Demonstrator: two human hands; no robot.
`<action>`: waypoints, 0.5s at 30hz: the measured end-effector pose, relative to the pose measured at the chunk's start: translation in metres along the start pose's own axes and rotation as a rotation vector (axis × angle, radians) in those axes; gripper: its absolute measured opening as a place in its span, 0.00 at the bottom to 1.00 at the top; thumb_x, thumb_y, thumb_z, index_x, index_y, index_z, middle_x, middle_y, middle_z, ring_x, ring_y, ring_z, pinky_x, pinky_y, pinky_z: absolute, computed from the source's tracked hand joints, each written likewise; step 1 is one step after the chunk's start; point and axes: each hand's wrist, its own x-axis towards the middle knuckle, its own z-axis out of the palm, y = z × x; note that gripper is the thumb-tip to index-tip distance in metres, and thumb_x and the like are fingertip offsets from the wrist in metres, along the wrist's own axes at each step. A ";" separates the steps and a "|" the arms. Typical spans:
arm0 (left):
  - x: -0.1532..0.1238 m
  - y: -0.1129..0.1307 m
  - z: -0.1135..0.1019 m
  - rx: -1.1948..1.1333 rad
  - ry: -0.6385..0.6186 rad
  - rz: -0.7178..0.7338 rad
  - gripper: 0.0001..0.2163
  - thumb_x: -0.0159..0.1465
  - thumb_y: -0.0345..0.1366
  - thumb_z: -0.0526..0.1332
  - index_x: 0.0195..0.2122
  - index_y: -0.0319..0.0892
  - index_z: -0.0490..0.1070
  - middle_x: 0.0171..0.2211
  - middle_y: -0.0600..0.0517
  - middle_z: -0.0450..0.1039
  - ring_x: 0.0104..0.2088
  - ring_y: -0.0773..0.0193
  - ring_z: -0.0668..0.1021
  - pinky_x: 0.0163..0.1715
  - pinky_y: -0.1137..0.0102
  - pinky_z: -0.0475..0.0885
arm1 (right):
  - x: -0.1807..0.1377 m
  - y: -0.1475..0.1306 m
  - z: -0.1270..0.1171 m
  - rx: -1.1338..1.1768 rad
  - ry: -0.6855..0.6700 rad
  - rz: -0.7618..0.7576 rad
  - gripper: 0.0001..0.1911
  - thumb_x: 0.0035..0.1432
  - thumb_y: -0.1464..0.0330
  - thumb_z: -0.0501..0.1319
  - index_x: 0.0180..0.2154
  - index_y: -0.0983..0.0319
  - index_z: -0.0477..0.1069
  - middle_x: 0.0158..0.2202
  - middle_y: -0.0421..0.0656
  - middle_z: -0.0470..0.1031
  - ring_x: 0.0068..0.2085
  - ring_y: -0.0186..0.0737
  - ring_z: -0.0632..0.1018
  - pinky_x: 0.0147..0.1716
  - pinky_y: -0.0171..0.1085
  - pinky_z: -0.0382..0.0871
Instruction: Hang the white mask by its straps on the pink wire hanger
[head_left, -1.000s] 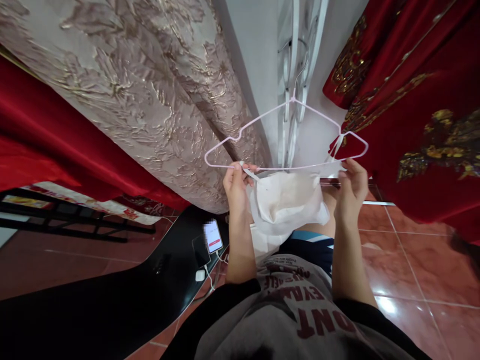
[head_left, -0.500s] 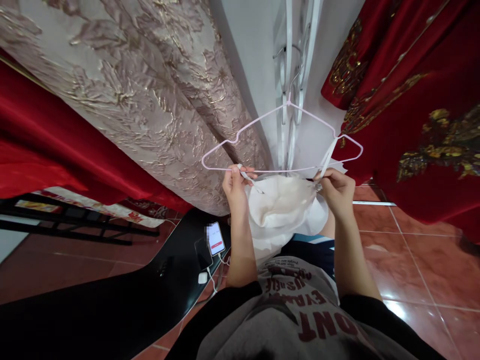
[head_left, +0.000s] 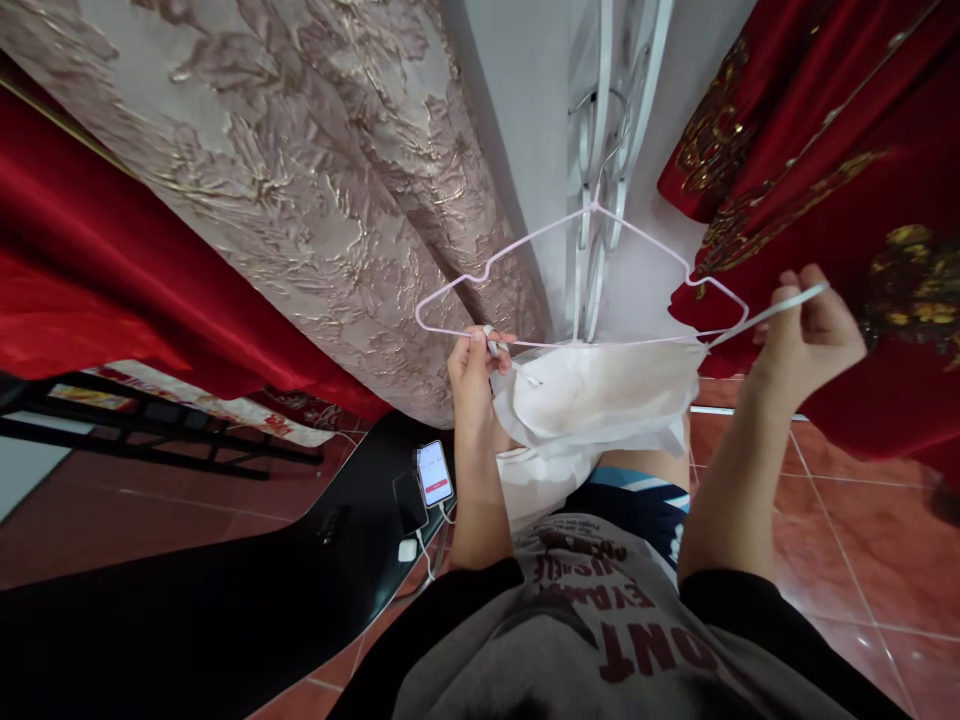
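A pale pink hanger (head_left: 540, 232) hangs by its metal hook from a white metal rack. Just below its bottom bar is a white garment (head_left: 607, 395) with thin straps, its top edge stretched sideways. My left hand (head_left: 472, 370) is closed on the garment's left strap, right by the bar's left part; whether it also grips the bar I cannot tell. Out to the right, my right hand (head_left: 810, 335) pinches the right strap (head_left: 769, 308), which runs taut past the hanger's right end. The lower part of the garment hangs over my lap.
White rack bars (head_left: 600, 120) run down the wall. A pink-gold textured gown (head_left: 315, 170) and red cloth (head_left: 82, 290) hang at left, red embroidered garments (head_left: 817, 200) at right. Two phones, the lit one (head_left: 436, 472) included, and a white charger (head_left: 407, 550) lie on a black surface (head_left: 247, 590).
My right hand has moved right and up, drawing the right strap off the hanger's right shoulder notch and out past its end. The garment's top is spread wider. My left hand stays nearly in place.
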 end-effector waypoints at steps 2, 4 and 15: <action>-0.002 -0.003 0.003 -0.004 -0.007 -0.014 0.20 0.65 0.55 0.72 0.34 0.42 0.74 0.33 0.47 0.83 0.22 0.71 0.74 0.22 0.75 0.68 | -0.011 0.000 -0.014 -0.039 0.052 -0.038 0.17 0.55 0.57 0.70 0.44 0.60 0.83 0.42 0.46 0.86 0.40 0.49 0.86 0.48 0.56 0.82; -0.005 -0.008 0.008 -0.006 -0.010 -0.033 0.19 0.66 0.54 0.71 0.34 0.42 0.74 0.33 0.47 0.84 0.22 0.71 0.74 0.22 0.75 0.68 | -0.031 -0.008 -0.021 -0.095 -0.004 -0.101 0.14 0.57 0.57 0.70 0.41 0.59 0.83 0.38 0.43 0.86 0.40 0.48 0.86 0.46 0.54 0.82; 0.001 -0.003 -0.018 0.107 0.271 0.138 0.11 0.69 0.47 0.66 0.44 0.45 0.80 0.45 0.45 0.86 0.34 0.64 0.86 0.25 0.76 0.74 | -0.086 -0.026 0.003 -0.151 -0.645 -0.072 0.09 0.62 0.59 0.71 0.40 0.56 0.81 0.41 0.41 0.80 0.26 0.32 0.68 0.27 0.39 0.65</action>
